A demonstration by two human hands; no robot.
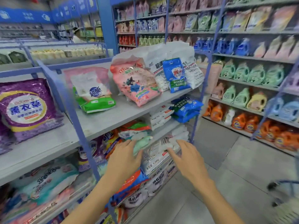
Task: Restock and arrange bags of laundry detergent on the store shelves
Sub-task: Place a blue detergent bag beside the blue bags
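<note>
Both my hands reach toward a white detergent bag [155, 156] lying on a lower shelf. My left hand [125, 156] is spread with relaxed fingers over the bag's left side, beside a pale green bag [140, 143]. My right hand [186, 156] is open, its fingertips touching the white bag's right side. On the grey top shelf [116, 117] lie a white-and-green bag [93, 94], a pink bag [137, 83], a large white bag [159, 68] and a small blue bag [176, 75]. A purple bag [27, 107] lies on the left shelf.
Blue bags [186, 110] and white bags [160, 115] are stacked on the second shelf. Blue metal uprights [76, 120] frame the shelves. Bottles of liquid detergent [252, 101] fill the wall shelving on the right. A trolley part [283, 196] stands low on the right. A person [76, 36] stands far back.
</note>
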